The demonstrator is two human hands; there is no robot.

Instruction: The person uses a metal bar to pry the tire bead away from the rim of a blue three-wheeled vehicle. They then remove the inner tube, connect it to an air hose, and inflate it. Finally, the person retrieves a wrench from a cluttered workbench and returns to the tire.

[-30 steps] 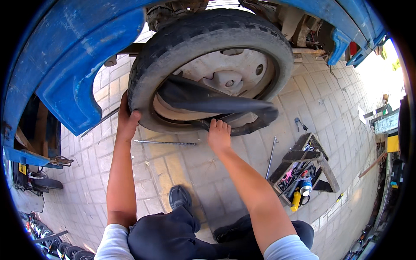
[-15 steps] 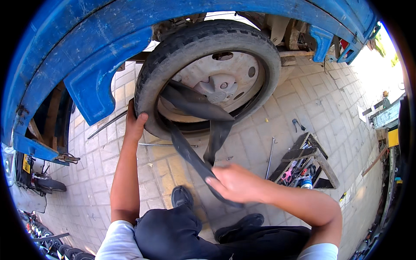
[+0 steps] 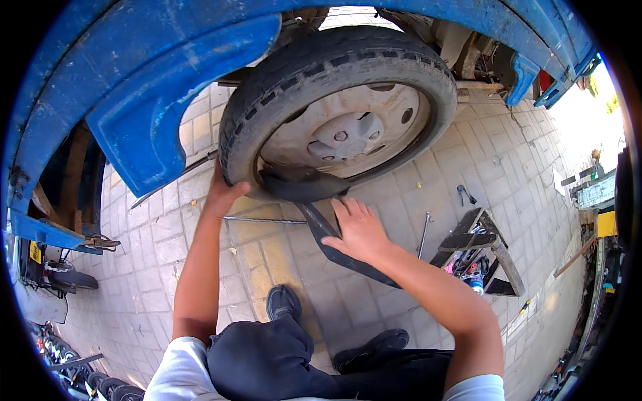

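A worn black tire (image 3: 247, 113) stands tilted around a dusty silver wheel rim (image 3: 287, 137) under a blue vehicle body. A limp black inner tube (image 3: 304, 185) bunches at the rim's lower edge, partly tucked inside the tire. Its slack part hangs below and passes under my right forearm. My left hand (image 3: 225, 195) grips the tire's lower left side, the thumb on the sidewall and the fingers hidden behind. Against the tube just below the tire is my right hand (image 3: 361, 230), fingers stretched and thumb apart, not wrapped around it.
Blue bodywork (image 3: 140, 127) overhangs the wheel. On the paving lie a long metal rod (image 3: 264, 220), another bar (image 3: 424, 234) and a small dark tool (image 3: 466, 195). A dark wooden tool carrier (image 3: 505, 260) stands at the right. My shoes (image 3: 284, 304) are below.
My right hand has moved up toward the tire and its fingers have loosened from the tube. More of the tube sits at the rim's lower edge. My left hand stays on the tire.
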